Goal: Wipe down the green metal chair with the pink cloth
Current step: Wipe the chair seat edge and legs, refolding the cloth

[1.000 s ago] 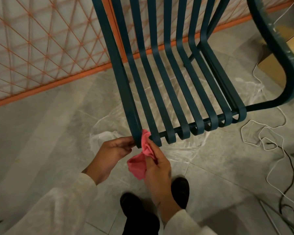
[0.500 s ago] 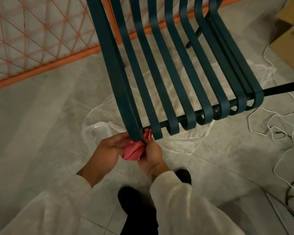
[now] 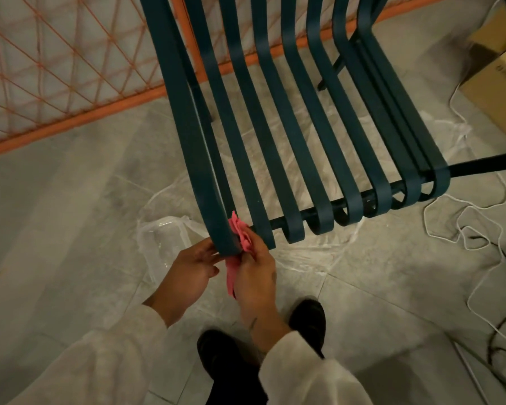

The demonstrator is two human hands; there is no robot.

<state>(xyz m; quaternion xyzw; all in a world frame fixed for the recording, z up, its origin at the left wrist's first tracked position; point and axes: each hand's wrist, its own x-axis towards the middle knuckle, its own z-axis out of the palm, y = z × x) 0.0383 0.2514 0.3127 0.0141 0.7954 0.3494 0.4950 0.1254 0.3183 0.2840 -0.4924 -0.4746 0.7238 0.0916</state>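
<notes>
Head view looks down on the green chair (image 3: 275, 141), its front edge just above the tiled floor (image 3: 56, 214). Right hand (image 3: 253, 276) grips the bunched pink cloth (image 3: 240, 233), pressed against the leftmost slat's curled end. Left hand (image 3: 192, 273) touches that slat's tip; whether it grasps anything, I cannot tell.

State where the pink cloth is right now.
In the head view, the pink cloth lies low, left of centre, gripped by the right hand against the green chair, at its leftmost slat's front end, beside the left hand.
</notes>
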